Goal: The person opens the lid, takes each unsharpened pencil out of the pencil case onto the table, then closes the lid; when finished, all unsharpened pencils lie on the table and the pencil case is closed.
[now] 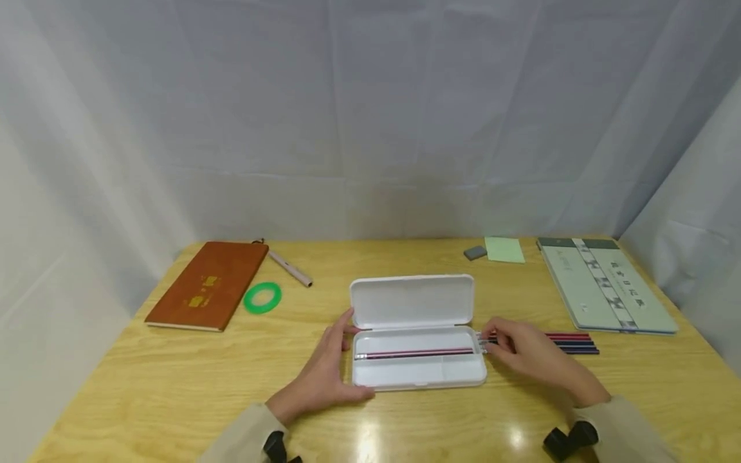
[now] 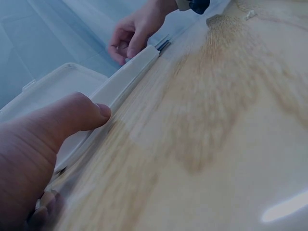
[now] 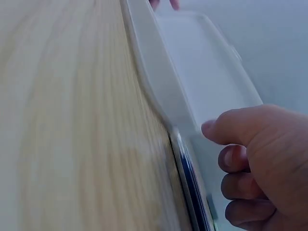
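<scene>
Both my hands sit close to me on the desk (image 1: 173, 386). My left hand (image 1: 324, 376) lies flat against the left end of the white pencil case (image 1: 418, 373), fingers straight. One pencil (image 1: 413, 353) already lies inside. My right hand (image 1: 529, 354) pinches the ends of the loose pencils (image 1: 570, 343) just right of the case. I think those are left to go in, and the lid (image 1: 412, 300) is up.
</scene>
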The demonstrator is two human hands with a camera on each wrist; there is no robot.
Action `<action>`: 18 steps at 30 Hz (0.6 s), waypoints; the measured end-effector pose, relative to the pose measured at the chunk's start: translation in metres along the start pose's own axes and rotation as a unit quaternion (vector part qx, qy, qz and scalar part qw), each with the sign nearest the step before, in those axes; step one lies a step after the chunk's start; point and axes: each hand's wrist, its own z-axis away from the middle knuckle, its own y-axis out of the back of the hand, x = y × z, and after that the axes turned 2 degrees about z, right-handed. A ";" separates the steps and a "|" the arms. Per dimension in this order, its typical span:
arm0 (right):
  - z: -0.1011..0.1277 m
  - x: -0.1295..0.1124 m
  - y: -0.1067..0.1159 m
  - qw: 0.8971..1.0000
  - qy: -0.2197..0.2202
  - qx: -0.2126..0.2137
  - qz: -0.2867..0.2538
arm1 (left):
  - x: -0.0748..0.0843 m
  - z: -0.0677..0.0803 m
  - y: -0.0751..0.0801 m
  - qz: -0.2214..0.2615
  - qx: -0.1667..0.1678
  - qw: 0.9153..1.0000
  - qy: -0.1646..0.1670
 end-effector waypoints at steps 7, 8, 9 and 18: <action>-0.033 -0.019 -0.014 0.998 0.021 -0.046 0.028 | 0.000 0.001 0.001 0.000 0.000 1.000 -0.001; -0.037 -0.021 -0.016 0.998 0.024 -0.050 0.035 | 0.000 0.001 0.001 0.001 0.001 1.000 -0.001; -0.042 -0.023 -0.018 0.997 0.028 -0.054 0.040 | 0.000 0.001 0.001 0.000 0.002 1.000 -0.002; -0.068 -0.042 -0.036 0.990 0.069 -0.056 0.108 | 0.000 0.000 0.001 0.001 0.002 1.000 -0.012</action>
